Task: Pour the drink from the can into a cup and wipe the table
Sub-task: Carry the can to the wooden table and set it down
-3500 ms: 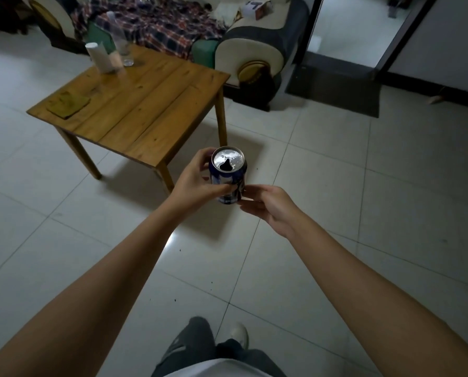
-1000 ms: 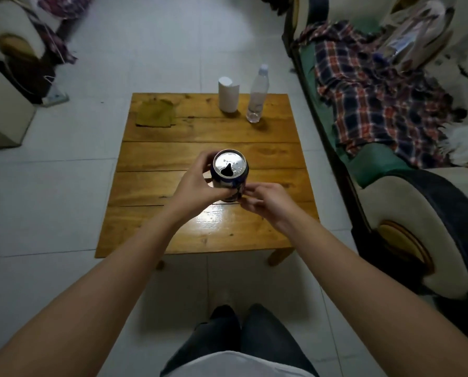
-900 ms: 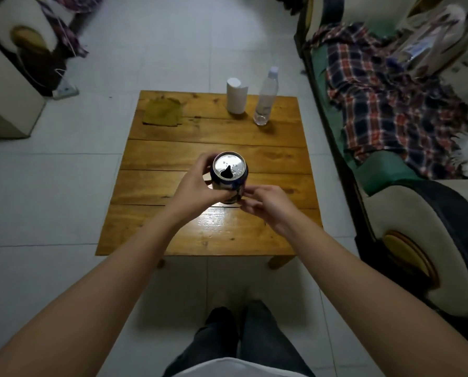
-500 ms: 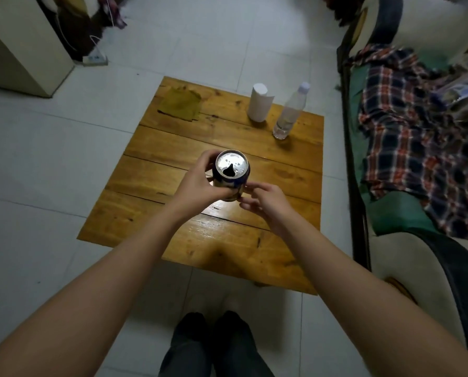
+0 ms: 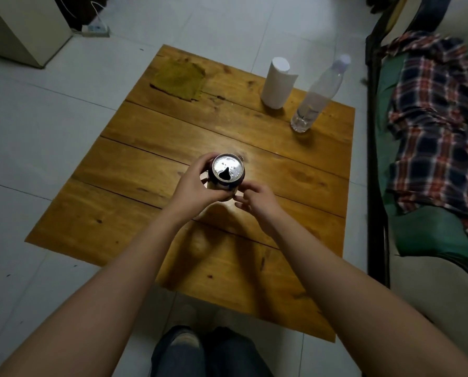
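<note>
An opened blue drink can (image 5: 228, 172) stands upright in the air above the middle of the wooden table (image 5: 134, 213). My left hand (image 5: 197, 186) grips its side. My right hand (image 5: 257, 198) is at the can's lower right with its fingertips touching it; I cannot tell whether it holds it. A white paper cup (image 5: 277, 83) stands upside down at the table's far right. An olive-yellow cloth (image 5: 179, 79) lies flat at the far left corner.
A clear plastic water bottle (image 5: 315, 100) stands right of the cup. A sofa with a plaid blanket (image 5: 442, 131) runs along the table's right side. A beige cabinet (image 5: 23, 25) and a power strip (image 5: 95, 29) sit on the tiled floor at far left.
I have walked round to the table and now stand over its near edge. The can stays upright in the same two-handed hold, now above the table's middle.
</note>
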A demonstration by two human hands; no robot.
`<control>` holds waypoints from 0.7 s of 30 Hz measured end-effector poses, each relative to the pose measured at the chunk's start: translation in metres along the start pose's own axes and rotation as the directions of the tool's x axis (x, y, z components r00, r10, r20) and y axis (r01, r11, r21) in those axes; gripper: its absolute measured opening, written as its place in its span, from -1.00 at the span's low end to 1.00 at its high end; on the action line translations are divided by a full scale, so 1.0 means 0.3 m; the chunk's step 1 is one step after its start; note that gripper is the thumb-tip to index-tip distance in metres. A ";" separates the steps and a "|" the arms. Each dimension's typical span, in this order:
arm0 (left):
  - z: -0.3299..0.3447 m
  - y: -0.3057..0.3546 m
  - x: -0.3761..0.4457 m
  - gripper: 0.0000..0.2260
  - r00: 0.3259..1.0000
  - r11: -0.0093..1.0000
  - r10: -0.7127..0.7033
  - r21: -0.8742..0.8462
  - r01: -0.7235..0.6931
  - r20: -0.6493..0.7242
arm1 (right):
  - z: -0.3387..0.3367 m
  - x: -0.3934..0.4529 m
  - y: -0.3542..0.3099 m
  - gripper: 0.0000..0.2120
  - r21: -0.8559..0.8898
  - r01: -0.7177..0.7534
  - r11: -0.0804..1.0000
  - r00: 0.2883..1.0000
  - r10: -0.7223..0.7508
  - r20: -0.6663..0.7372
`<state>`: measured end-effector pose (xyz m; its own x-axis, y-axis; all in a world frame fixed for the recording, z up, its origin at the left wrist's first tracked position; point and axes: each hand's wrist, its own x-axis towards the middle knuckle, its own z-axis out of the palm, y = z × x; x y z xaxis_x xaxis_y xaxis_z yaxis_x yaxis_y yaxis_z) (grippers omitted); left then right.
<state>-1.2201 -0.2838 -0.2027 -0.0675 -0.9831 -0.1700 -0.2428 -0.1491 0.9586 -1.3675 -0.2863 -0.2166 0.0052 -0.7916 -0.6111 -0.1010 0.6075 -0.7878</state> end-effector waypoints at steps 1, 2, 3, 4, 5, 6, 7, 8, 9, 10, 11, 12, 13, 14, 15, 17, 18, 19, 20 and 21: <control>0.009 -0.028 0.016 -0.38 1.000 1.000 0.001 0.008 -0.001 -0.004 | 0.001 0.029 0.017 -0.58 -0.009 0.001 1.000 1.000 -0.001 -0.001; 0.016 -0.053 0.031 -0.39 1.000 1.000 0.002 0.013 -0.002 -0.006 | 0.004 0.053 0.031 -0.59 -0.011 0.003 1.000 1.000 -0.003 -0.001; 0.021 -0.075 0.045 -0.40 1.000 1.000 0.004 0.016 -0.004 -0.006 | 0.006 0.074 0.040 -0.59 -0.007 0.003 1.000 1.000 -0.003 -0.003; 0.026 -0.094 0.056 -0.41 1.000 1.000 0.005 0.021 -0.005 -0.006 | 0.009 0.090 0.048 -0.59 0.002 0.001 1.000 1.000 -0.001 -0.008; 0.029 -0.112 0.068 -0.41 1.000 1.000 0.005 0.024 -0.005 -0.006 | 0.011 0.106 0.055 -0.59 0.010 -0.001 1.000 1.000 0.001 -0.016; 0.031 -0.128 0.078 -0.41 1.000 1.000 0.006 0.027 -0.005 -0.008 | 0.015 0.121 0.064 -0.60 0.016 -0.002 1.000 1.000 0.003 -0.022; 0.034 -0.142 0.086 -0.40 1.000 1.000 0.003 0.027 -0.003 -0.010 | 0.017 0.136 0.073 -0.60 0.019 -0.008 1.000 1.000 0.008 -0.028; 0.037 -0.153 0.093 -0.40 1.000 1.000 0.000 0.026 0.001 -0.011 | 0.020 0.148 0.082 -0.61 0.025 -0.013 1.000 0.999 0.013 -0.029; 0.039 -0.162 0.099 -0.40 1.000 1.000 -0.003 0.025 0.004 -0.011 | 0.021 0.163 0.094 -0.61 0.035 -0.021 0.999 0.999 0.022 -0.029; 0.040 -0.168 0.103 -0.41 1.000 1.000 -0.007 0.027 0.007 -0.007 | 0.021 0.178 0.104 -0.61 0.050 -0.025 0.998 0.999 0.027 -0.022; 0.041 -0.173 0.107 -0.41 1.000 1.000 -0.008 0.028 0.008 -0.002 | 0.021 0.190 0.113 -0.60 0.055 -0.028 0.998 1.000 0.028 -0.012; 0.042 -0.178 0.110 -0.42 1.000 1.000 -0.010 0.029 0.010 0.003 | 0.020 0.201 0.122 -0.60 0.051 -0.027 0.998 1.000 0.027 -0.002; 0.041 -0.183 0.113 -0.42 1.000 1.000 -0.012 0.028 0.012 0.007 | 0.020 0.210 0.128 -0.60 0.040 -0.027 0.999 1.000 0.027 0.003; 0.042 -0.188 0.116 -0.41 1.000 0.999 -0.016 0.028 0.016 0.008 | 0.019 0.218 0.132 -0.61 0.034 -0.029 0.999 1.000 0.028 0.005; 0.042 -0.193 0.118 -0.41 1.000 0.999 -0.023 0.028 0.022 0.007 | 0.019 0.227 0.137 -0.61 0.032 -0.032 0.999 0.999 0.032 0.006; 0.044 -0.203 0.122 -0.40 1.000 0.999 -0.031 0.027 0.030 0.008 | 0.020 0.239 0.147 -0.61 0.046 -0.045 0.998 0.999 0.045 0.002; 0.044 -0.207 0.124 -0.40 0.999 0.999 -0.034 0.026 0.034 0.006 | 0.021 0.242 0.149 -0.62 0.058 -0.052 0.997 0.999 0.052 -0.001; 0.045 -0.211 0.125 -0.40 0.999 0.999 -0.038 0.028 0.037 0.006 | 0.021 0.248 0.154 -0.62 0.062 -0.061 0.996 0.998 0.061 -0.008; 0.045 -0.215 0.127 -0.40 0.999 0.999 -0.040 0.029 0.040 0.006 | 0.023 0.253 0.157 -0.63 0.063 -0.069 0.996 0.998 0.070 -0.012; 0.045 -0.218 0.128 -0.40 0.999 0.999 -0.042 0.026 0.042 0.006 | 0.023 0.256 0.160 -0.63 0.060 -0.075 0.995 0.997 0.076 -0.017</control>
<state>-1.2198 -0.3104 -0.2751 -0.0627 -0.9753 -0.2117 -0.2706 -0.1876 0.9442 -1.3650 -0.3176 -0.3018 -0.0191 -0.7438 -0.6681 -0.0414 0.6682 -0.7428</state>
